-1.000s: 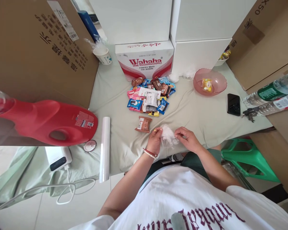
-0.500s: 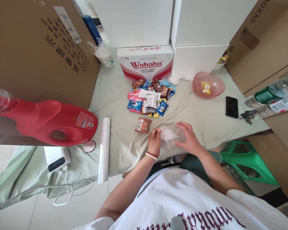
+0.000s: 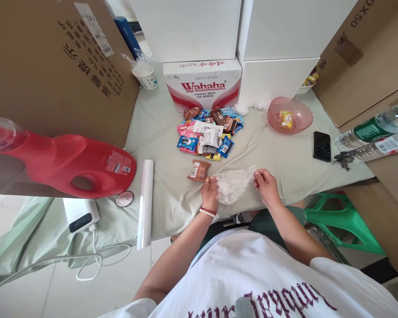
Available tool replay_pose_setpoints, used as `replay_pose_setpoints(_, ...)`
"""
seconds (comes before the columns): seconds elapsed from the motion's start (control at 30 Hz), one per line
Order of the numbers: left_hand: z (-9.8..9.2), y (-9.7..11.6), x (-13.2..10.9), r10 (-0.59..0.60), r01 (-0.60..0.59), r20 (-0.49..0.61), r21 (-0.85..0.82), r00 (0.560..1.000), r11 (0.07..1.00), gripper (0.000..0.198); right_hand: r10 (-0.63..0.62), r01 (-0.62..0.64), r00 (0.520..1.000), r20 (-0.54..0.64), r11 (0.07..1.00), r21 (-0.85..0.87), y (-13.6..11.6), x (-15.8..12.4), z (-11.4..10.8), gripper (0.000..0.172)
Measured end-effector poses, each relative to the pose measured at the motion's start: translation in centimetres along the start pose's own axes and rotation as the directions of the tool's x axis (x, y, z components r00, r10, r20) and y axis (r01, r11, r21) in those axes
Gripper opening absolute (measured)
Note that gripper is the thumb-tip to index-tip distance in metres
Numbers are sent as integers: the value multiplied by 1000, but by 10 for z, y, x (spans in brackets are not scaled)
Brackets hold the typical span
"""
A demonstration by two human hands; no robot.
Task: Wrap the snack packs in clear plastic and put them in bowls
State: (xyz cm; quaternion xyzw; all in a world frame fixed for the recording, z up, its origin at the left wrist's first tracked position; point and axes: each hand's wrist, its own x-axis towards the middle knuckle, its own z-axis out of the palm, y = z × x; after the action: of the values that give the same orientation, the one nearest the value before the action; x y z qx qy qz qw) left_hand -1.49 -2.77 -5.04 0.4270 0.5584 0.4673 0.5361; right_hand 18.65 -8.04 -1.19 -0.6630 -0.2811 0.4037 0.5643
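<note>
A crumpled piece of clear plastic film (image 3: 235,184) stretches between my two hands, just above the front of the table. My left hand (image 3: 209,194) pinches its left end, fingers closed. At the other end, my right hand (image 3: 266,184) has its fingertips closed on the film's edge. A brown wrapped snack (image 3: 199,170) lies right beyond my left hand. Farther back is a heap of wrapped snacks (image 3: 208,134) in blue, pink, white and brown. One yellow packet (image 3: 285,119) rests inside a pink translucent bowl (image 3: 301,115) at the back right.
A white and red Wahaha carton (image 3: 204,86) stands behind the heap. To the left are a roll of clear film (image 3: 146,203), a red jug (image 3: 76,165) and a white power bank (image 3: 81,216). A black phone (image 3: 322,146) and plastic bottles (image 3: 378,128) lie right, above a green stool (image 3: 341,225).
My right hand, earlier spread apart beside the bunched film, has closed on its edge. The film is now drawn out wider between my hands.
</note>
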Motion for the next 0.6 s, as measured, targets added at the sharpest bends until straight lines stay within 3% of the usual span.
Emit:
replay_pose_setpoints(0.1,0,5,0,-21,25,54,-79,998,997,37,203,-202,979,20,951,236,3,-2,-6,43)
replay_pose_setpoints(0.17,-4,10,-2,-14,32,134,-129,991,991,29,246,-238,969,27,898,369,5,-2,-11,44)
replay_pose_setpoints(0.23,-10,14,-7,12,25,217,-166,976,986,33,232,-223,972,38,862,455,5,-2,-15,42)
replay_pose_setpoints(0.33,-15,16,-12,133,-106,334,-97,933,990,54,221,-238,971,95,826,511,3,-2,-20,40)
replay_pose_setpoints(0.4,-15,13,-13,206,-235,393,28,896,972,43,230,-261,965,125,818,512,2,-2,-20,41)
replay_pose_setpoints(0.5,-11,7,-9,231,-308,340,192,912,932,15,250,-280,960,127,816,506,1,-1,-17,41)
replay_pose_setpoints(0.6,-10,2,-6,222,-274,212,260,952,926,15,252,-277,960,120,814,511,5,-1,-17,39)
